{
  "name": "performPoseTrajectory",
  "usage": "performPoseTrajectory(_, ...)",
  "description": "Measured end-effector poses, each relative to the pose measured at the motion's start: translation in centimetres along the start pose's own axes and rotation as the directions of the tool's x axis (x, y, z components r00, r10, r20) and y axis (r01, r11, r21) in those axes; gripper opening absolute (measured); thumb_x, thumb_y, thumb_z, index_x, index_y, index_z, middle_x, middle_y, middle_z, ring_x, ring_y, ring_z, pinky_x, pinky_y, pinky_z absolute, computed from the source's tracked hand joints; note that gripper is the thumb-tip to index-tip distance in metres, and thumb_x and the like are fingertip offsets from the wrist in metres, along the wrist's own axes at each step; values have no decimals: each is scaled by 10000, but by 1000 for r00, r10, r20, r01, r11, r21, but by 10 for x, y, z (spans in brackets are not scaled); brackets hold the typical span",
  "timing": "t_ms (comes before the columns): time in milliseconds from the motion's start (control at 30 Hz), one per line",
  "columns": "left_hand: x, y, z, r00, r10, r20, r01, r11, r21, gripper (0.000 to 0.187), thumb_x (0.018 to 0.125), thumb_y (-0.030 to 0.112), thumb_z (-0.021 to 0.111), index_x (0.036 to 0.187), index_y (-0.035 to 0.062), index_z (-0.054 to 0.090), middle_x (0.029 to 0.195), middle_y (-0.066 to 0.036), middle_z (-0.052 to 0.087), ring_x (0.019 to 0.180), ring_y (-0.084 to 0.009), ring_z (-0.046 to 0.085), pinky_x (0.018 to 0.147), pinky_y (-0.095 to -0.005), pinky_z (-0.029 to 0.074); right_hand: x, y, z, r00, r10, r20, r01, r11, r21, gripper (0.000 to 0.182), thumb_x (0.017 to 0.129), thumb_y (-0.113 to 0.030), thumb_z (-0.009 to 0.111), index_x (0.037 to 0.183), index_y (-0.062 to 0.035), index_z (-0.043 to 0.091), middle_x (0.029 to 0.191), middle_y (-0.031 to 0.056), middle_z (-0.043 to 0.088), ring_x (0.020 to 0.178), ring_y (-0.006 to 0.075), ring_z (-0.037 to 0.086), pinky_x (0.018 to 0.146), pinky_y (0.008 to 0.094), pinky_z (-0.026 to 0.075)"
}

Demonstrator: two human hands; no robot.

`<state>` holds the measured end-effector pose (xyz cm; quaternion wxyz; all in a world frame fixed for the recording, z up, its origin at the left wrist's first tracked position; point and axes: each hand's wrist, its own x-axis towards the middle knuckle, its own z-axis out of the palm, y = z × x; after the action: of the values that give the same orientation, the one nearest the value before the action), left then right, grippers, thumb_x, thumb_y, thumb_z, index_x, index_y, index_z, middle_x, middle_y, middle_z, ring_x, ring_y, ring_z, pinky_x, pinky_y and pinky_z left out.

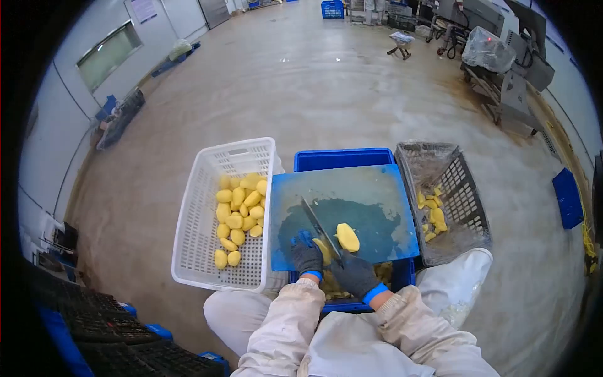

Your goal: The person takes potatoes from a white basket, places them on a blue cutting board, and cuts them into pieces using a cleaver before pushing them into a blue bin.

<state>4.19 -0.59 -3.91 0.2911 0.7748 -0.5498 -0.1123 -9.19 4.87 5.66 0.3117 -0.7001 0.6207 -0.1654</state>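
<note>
A blue cutting board (pixel 383 201), wet in the middle, lies in front of me. My right hand (pixel 353 274), in a dark glove with a blue cuff, grips a knife (pixel 316 220) whose long blade points away and to the left. At the board's near edge my left hand (pixel 306 255), gloved with blue on the fingertips, curls against a potato piece (pixel 323 251) beside the blade; its grip is partly hidden. Right of the knife a cut potato (pixel 347 237) lies with its pale face showing.
On the left, a white crate (pixel 188 251) holds several peeled yellow potatoes (pixel 239 207). A blue bin (pixel 342 159) under the board contains potato pieces (pixel 383 273). To the right, a dark lined crate (pixel 468 195) has potato scraps (pixel 438 218). Machinery (pixel 502 63) stands back right.
</note>
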Motion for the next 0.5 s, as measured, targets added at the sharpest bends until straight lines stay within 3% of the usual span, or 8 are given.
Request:
performPoseTrajectory(167,-5,4,-11,994,10,110,-8,1000,-16,321,904,253,420,1102,28,535,1082,-254,525,998,-417,496,884,-476,387,-58,12,-25,999,27,-39,-29,998,-62,325,820,-291,501,1012,-35,555,721,196,621,693,381,612,614,464,484)
performPoseTrajectory(233,-6,-8,-18,993,116,24,-103,950,-295,358,888,284,471,1140,37,534,1098,-258,524,1038,-420,481,925,-454,375,-76,15,-36,979,-13,-204,26,998,61,293,813,-290,542,982,-53,580,701,187,615,669,388,602,591,464,479)
performPoseTrajectory(267,-9,-11,-21,993,113,31,-99,951,-293,358,888,284,471,1140,37,534,1098,-258,524,1038,-420,481,925,-454,375,-80,22,-40,980,-8,-199,20,998,63,293,813,-290,542,982,-53,580,701,187,615,669,388,602,591,464,479)
performPoseTrajectory(367,-22,0,-47,936,326,130,-278,915,-292,486,841,335,548,1238,65,472,1184,-251,476,1110,-415,440,948,-483,350,-89,48,-51,932,228,-281,-178,965,192,237,819,-234,583,982,-63,594,793,197,622,706,378,598,613,438,467)
performPoseTrajectory(400,-29,7,-51,853,496,165,-467,864,-186,537,830,345,570,1271,69,439,1239,-247,435,1144,-421,411,972,-494,321,-89,58,-52,932,233,-279,-182,964,196,237,819,-234,583,982,-63,594,793,197,622,706,378,598,613,438,467)
performPoseTrajectory(433,-35,13,-53,736,641,220,-639,764,-87,592,819,356,592,1305,74,406,1294,-243,394,1178,-426,383,996,-505,293,-90,69,-50,905,273,-326,-171,935,310,226,825,-215,580,984,-56,590,797,188,626,692,354,605,611,424,469)
performPoseTrajectory(467,-40,16,-51,735,640,224,-640,764,-84,592,819,356,592,1305,74,406,1294,-243,394,1178,-426,383,996,-505,293,-88,79,-48,874,316,-368,-148,897,418,214,832,-196,577,987,-48,586,801,179,630,679,330,612,608,409,470)
performPoseTrajectory(500,-46,19,-50,711,630,314,-664,748,3,644,795,360,615,1323,75,380,1311,-239,377,1205,-425,352,1008,-514,275,-86,87,-43,876,321,-359,-88,839,537,184,859,-116,560,1020,-30,537,737,24,597,570,123,555,495,288,440)
